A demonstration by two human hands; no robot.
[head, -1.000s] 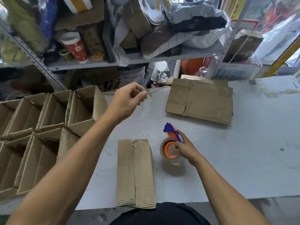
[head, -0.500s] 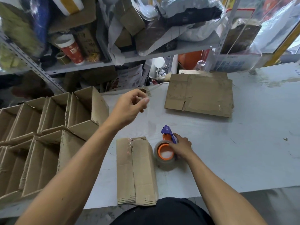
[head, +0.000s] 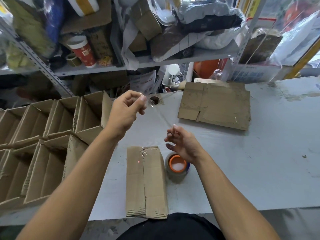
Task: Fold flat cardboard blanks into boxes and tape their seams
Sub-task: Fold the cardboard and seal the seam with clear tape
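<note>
Both hands pinch a clear tape strip [head: 160, 116]: left hand [head: 127, 110] at ten o'clock, right hand [head: 181, 142] at four; box [head: 146, 181] beneath.

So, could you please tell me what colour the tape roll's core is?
Orange, clearest in the head view: the tape roll on the table.

red paper cup [head: 83, 51] on shelf [head: 97, 69]
</note>
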